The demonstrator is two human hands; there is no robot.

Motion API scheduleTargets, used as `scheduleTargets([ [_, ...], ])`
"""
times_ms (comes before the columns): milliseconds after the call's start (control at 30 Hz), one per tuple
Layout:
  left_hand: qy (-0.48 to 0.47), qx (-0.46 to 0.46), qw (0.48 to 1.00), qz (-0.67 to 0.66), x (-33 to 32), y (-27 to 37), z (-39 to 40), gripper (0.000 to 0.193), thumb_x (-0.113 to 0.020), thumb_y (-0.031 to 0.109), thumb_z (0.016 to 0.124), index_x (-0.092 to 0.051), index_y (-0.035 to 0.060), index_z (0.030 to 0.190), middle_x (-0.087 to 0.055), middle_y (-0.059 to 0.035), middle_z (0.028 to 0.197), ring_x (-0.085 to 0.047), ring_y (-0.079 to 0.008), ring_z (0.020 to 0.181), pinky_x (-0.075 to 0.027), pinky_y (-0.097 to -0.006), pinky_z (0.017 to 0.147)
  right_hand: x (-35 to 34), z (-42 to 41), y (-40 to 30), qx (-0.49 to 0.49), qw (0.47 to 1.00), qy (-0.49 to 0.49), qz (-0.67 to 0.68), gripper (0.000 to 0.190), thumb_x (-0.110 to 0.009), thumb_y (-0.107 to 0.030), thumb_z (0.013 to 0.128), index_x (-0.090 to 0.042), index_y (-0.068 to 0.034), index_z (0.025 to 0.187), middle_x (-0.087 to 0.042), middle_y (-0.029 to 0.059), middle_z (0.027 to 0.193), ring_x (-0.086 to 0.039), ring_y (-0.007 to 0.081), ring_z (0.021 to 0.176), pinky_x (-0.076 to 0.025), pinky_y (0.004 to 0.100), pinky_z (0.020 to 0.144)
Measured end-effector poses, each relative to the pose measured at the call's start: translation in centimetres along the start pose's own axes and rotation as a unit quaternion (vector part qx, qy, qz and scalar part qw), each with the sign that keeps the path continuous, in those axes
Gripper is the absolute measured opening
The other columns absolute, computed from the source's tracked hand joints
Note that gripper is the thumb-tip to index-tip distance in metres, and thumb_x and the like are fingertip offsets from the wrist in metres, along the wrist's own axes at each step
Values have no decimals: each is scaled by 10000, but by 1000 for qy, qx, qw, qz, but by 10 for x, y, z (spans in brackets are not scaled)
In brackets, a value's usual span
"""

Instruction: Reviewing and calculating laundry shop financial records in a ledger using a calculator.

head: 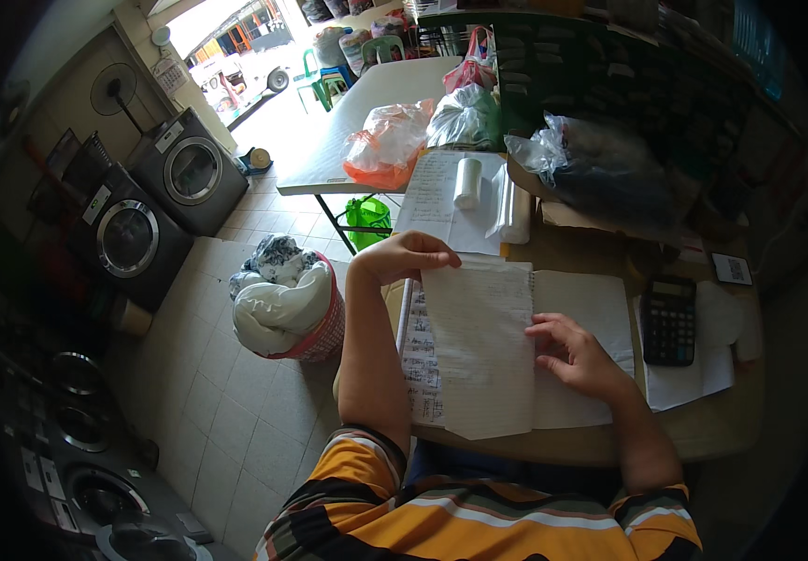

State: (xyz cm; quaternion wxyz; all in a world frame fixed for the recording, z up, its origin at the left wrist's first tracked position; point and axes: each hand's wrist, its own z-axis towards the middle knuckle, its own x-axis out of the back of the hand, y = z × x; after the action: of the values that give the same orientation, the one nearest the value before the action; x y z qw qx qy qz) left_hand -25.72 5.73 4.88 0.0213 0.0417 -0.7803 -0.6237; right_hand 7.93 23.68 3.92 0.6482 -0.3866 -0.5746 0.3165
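A spiral notebook (581, 301) lies spread on the brown table in front of me. My left hand (407, 256) pinches the top left corner of one lined notebook page (488, 350), which is partly lifted over a page with handwriting. Beside the spiral binding, my right hand (572, 354) rests with its fingers bent and apart, the fingertips touching the page's right edge. To the right of the notebook, a black calculator (669, 320) lies partly on white papers (691, 389).
Beyond the notebook are a plastic roll (467, 184), a written sheet (428, 203) and bagged items (607, 168). Plastic bags (390, 140) sit on a white folding table (312, 184). A red laundry basket (334, 315) stands on the floor at left, near front-loading machines (193, 168).
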Motion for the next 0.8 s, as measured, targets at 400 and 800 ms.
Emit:
scheduleTargets([
  [400, 103, 22, 994, -8, 13, -16, 11, 365, -779, 133, 858, -687, 30, 1196, -662, -17, 973, -637, -99, 877, -539, -239, 783, -1, 8, 9, -6, 1000, -6, -2, 430, -767, -83, 857, -644, 6, 1260, -461, 223, 1467, -661, 268, 1094, -589, 335, 921],
  [800, 128, 46, 991, 14, 16, -23, 15, 303, -788, 310, 894, -704, 34, 982, -656, 5, 819, -597, -61, 681, -491, -213, 600, -3, 3, 8, -21, 1000, -3, -8, 354, -721, -84, 909, -661, 30, 1238, -482, 228, 1446, -667, 254, 1103, -575, 329, 946],
])
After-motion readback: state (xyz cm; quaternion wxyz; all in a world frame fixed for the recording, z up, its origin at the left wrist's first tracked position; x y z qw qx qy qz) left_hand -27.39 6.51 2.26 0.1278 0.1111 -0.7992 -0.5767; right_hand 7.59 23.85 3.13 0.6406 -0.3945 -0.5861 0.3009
